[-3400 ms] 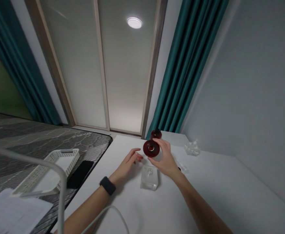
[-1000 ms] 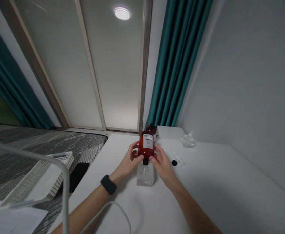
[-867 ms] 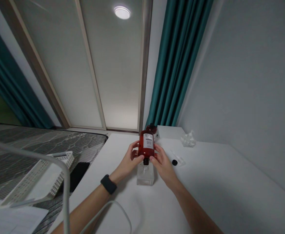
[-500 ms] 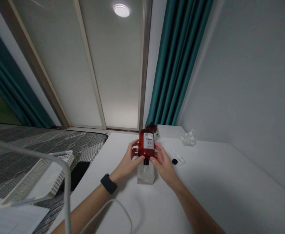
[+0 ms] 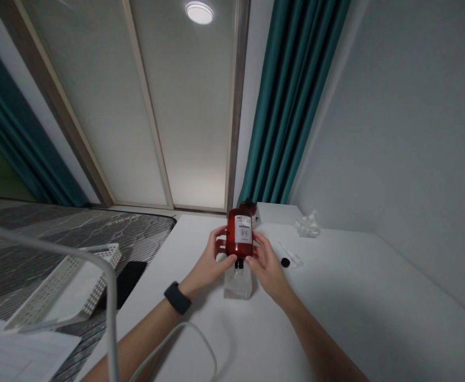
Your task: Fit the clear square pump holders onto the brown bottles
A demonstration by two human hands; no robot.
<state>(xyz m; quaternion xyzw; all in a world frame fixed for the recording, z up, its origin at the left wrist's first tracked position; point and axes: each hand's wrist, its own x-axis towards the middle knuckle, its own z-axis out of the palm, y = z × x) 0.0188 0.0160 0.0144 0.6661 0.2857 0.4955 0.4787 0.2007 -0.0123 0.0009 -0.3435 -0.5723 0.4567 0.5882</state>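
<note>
Between both hands is an amber-red bottle [image 5: 232, 241] with a white label, held upside down so that its neck points at a clear glass bottle [image 5: 237, 286] below. A black piece [image 5: 239, 263] sits where the two bottles meet; whether it belongs to the upper or lower one I cannot tell. My left hand [image 5: 213, 260], with a dark band on the wrist, grips the left side. On the right side my right hand [image 5: 267, 263] does the same, thumbs close to the neck. Just right of that hand lies a round black cap [image 5: 285, 262].
Behind the held bottle stands a second amber bottle [image 5: 249, 205] beside a white box [image 5: 278, 212]. Crumpled clear plastic [image 5: 308, 225] and a thin clear item [image 5: 294, 258] lie to the right. A white cable [image 5: 195, 328] crosses the front; a white basket [image 5: 93, 297] is at left.
Almost nothing differs. Both hands still hold the amber bottle inverted over the clear one; the view has shifted very slightly.
</note>
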